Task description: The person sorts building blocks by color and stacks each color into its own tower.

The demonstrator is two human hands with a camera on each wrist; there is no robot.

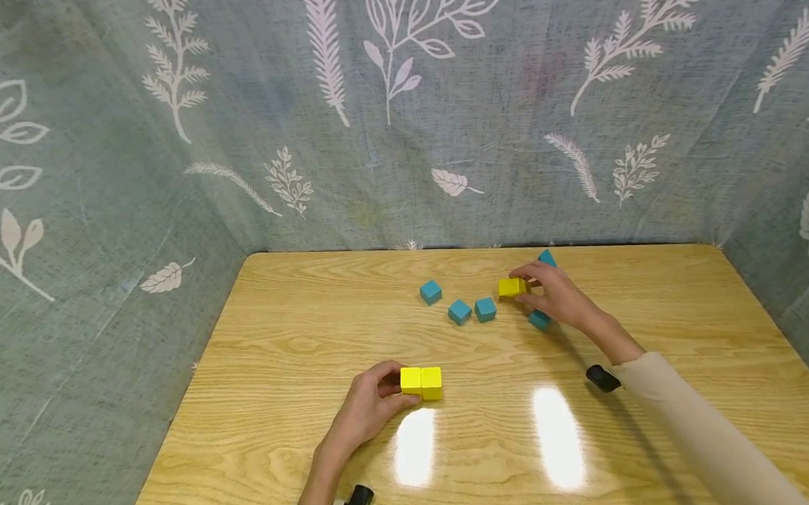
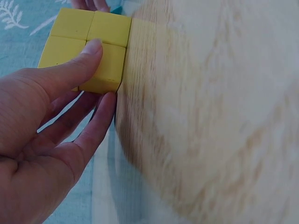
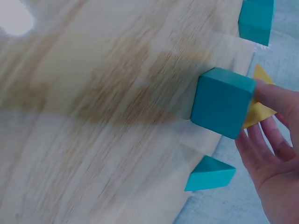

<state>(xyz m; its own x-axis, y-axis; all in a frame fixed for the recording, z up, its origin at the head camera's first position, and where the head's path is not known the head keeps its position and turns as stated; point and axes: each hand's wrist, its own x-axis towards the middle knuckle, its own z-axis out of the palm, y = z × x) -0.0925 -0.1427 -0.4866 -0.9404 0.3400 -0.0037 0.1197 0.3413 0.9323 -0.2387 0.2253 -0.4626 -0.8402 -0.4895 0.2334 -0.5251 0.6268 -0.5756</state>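
Left hand (image 1: 368, 401) pinching adjoining yellow cubes (image 1: 422, 383).
Right hand's (image 1: 556, 296) fingers grip another yellow block (image 1: 509, 287), beyond them and rightward (the farther hand).

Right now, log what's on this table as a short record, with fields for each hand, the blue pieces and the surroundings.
left hand: grips joined yellow blocks, showing a two-by-two face in the left wrist view
right hand: pinches a yellow piece
blue cubes: three, left of the right hand in the head view
blue triangular piece: beyond the right hand
partly covered blue piece: on the near side of the right hand
surface: wood-grain table
backdrop: leaf-print fabric
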